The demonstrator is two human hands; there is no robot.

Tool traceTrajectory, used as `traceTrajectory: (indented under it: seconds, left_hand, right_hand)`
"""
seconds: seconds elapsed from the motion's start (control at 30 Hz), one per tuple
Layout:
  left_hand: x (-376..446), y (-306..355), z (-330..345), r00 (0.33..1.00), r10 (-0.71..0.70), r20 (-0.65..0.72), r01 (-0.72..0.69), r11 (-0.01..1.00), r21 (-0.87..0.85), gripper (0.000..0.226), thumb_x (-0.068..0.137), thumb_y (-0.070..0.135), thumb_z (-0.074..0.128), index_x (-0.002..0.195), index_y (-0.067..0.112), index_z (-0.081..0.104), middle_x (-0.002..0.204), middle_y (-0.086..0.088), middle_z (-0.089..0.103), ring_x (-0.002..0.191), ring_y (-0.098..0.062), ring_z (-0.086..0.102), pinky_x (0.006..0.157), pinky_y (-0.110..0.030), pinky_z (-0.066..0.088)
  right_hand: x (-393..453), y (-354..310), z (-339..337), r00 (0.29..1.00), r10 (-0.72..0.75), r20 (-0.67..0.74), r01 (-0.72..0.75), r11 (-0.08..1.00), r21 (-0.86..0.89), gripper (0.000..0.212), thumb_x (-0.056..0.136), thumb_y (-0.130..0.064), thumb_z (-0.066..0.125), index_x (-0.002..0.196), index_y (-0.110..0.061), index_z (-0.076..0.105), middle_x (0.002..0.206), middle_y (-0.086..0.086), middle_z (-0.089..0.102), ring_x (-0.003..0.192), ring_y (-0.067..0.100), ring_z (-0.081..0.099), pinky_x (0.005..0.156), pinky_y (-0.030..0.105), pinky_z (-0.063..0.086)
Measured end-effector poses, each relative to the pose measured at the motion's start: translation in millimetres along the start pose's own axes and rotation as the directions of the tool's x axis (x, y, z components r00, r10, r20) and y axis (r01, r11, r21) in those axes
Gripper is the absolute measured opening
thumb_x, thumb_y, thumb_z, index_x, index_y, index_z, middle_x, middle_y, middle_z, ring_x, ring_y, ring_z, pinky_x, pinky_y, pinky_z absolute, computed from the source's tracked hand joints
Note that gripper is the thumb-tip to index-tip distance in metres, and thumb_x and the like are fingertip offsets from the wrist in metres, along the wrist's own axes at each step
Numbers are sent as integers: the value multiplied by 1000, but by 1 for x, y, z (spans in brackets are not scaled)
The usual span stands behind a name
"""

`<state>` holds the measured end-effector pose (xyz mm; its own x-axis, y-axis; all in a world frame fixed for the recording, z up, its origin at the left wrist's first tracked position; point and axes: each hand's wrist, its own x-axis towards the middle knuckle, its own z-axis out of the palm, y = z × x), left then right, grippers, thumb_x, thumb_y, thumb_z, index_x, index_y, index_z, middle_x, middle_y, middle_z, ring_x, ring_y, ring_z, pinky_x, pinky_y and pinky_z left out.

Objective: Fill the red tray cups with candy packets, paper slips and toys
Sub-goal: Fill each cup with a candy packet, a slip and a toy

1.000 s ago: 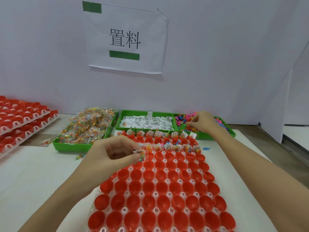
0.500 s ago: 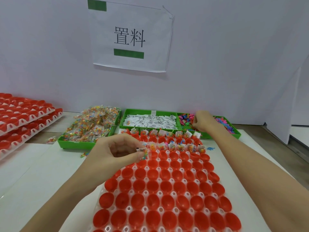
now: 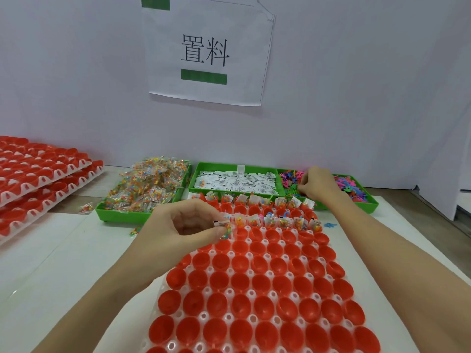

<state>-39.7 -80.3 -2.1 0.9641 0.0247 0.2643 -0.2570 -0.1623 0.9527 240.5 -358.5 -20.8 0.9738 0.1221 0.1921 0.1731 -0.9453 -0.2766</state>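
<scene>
Right hand (image 3: pixel 316 186) deeper in toy bin (image 3: pixel 367 203) since earlier, fingertips hidden; L-hand pkt blurry.

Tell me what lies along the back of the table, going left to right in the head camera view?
Stacked red trays → green bin of candy packets → green bin of paper slips → green bin of toys, where the right hand reaches in.

Red tray (image 3: pixel 267 296) (far two rows filled) lies flat; candy packet (image 3: pixel 227 229) pinched above.
</scene>
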Motion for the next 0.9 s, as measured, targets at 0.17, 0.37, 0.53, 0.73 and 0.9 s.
traceTrajectory:
  seconds: [0.17,0.37,0.53,0.73,0.9]
  left_hand:
    - [1,0,-1,1000,20,-14,-21,1000,-23,13,77,12,85,88,15,80,87,-13,78,82,-25,76,78,-23,60]
    - [3,0,-3,998,32,-52,-34,999,-30,14,77,13,85,89,15,79,88,-10,79,83,-20,76,76,-18,57]
    - [3,-1,-5,993,40,-112,-45,998,-39,20,73,27,86,92,24,81,87,-4,79,82,-16,76,74,-18,57]
    - [6,-3,-17,989,23,-143,-29,999,-35,17,79,23,85,95,27,82,88,-4,79,84,-17,76,74,-17,56]
    - [6,-5,-21,997,26,-76,-26,1000,-11,17,76,28,86,91,23,81,93,-3,80,88,-18,77,79,-21,58]
  right_hand:
    - [-4,9,-1,995,55,-81,-46,993,106,14,89,-16,74,78,-7,76,84,7,74,70,16,62,65,25,44]
    - [-39,6,-28,993,83,-79,-21,809,588,12,88,-30,78,79,-23,75,84,0,72,78,15,64,59,23,44]
    - [-96,-30,-53,995,-70,-75,102,690,716,10,87,-37,78,85,-28,78,85,2,76,83,22,68,71,29,50]
    - [-154,-89,-61,935,-342,-90,301,633,713,7,92,-34,75,90,-27,77,80,-2,77,77,14,72,71,22,56]
    - [-169,-119,-52,842,-539,-12,458,704,543,11,95,-26,69,86,-32,68,75,-11,70,65,4,63,61,15,48]
